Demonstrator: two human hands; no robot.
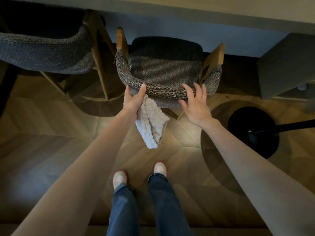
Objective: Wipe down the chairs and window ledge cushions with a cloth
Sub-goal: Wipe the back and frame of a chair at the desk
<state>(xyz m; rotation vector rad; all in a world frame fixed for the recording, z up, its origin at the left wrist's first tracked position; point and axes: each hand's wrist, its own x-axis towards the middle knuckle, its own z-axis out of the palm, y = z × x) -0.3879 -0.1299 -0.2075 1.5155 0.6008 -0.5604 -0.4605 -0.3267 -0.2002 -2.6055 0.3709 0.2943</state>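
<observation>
At 12 o'clock the chair point(166, 65) sits tucked under the bench point(170, 4). The left hand point(134, 99) clamps the cloth point(151, 123) against its back rail. The right hand point(194, 104) rests spread there, holding nothing. Tugging the chair out could shake the loosely pinned cloth free.

Layout about the chair point(166, 65). Its seat tucks partly under the table point(204, 7), which lies beyond it. Its backrest point(163, 91) is the part nearest me. My left hand point(134, 97) sits on the backrest's left end and my right hand point(196, 104) towards its right end, the two apart. The cloth point(151, 123) hangs from my left hand, below the backrest. A second chair point(46, 50) stands left of the chair, at the same table. Right of the chair, a round base point(254, 132) rests on the floor point(51, 133), nearer me. A block-shaped unit point(286, 65) stands farther right. My shoes point(120, 178) stand behind the chair.
</observation>
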